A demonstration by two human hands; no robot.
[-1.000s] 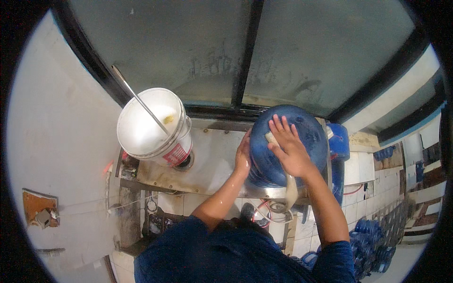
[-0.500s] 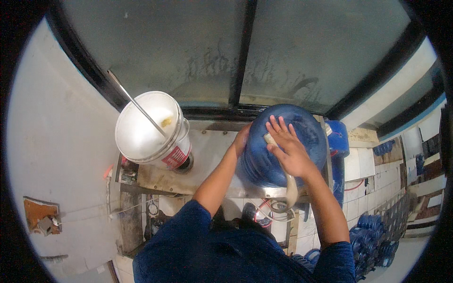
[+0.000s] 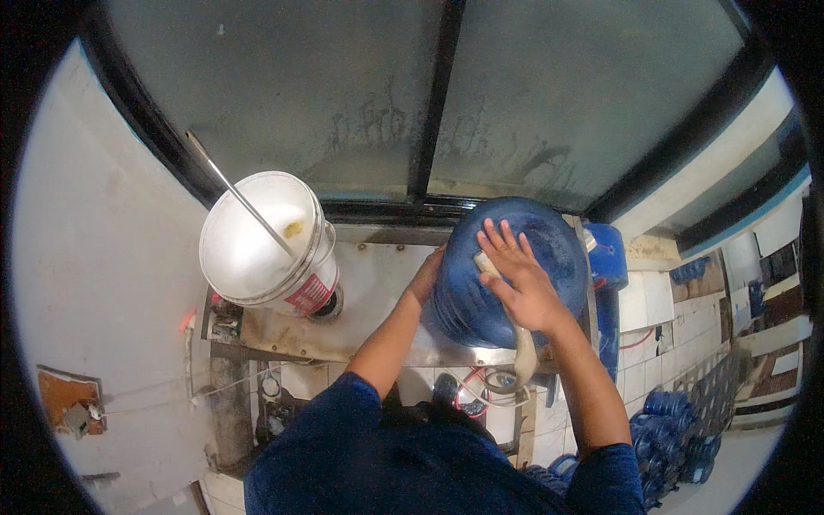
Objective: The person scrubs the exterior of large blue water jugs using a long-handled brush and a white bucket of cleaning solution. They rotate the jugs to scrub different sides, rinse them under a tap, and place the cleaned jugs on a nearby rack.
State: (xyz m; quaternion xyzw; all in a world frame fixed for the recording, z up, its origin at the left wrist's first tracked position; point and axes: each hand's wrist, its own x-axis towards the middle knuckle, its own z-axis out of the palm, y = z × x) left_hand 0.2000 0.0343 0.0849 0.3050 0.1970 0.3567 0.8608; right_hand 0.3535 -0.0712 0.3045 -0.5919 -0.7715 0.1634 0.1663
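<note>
A big blue water jug [image 3: 562, 249] rests on the metal bench top, its round end facing up toward me. Against its left side presses my left hand [image 3: 427, 273], the fingertips curving out of sight around the jug. My right hand [image 3: 521, 283] lies over the jug's top with fingers stretched. Pinned beneath its palm and thumb is a long beige cloth-like strip [image 3: 524, 354]; one end pokes out by the thumb, and the rest hangs over the bench's front edge. To the left stands a white bucket [image 3: 249, 240] holding a thin metal rod [image 3: 236, 190] and a small yellowish piece.
Behind the metal bench [image 3: 378, 283] rise dark-framed, smeared glass panes [image 3: 343, 103]. A blue container [image 3: 605, 257] stands just right of the jug. Several blue jugs [image 3: 665, 438] are stacked on the floor at lower right. Hoses [image 3: 476, 390] hang below the bench.
The view has shifted slightly, so bench, bucket and jug sit a little lower and further left. Both hands keep their places on the jug, the strip still under the right one.
</note>
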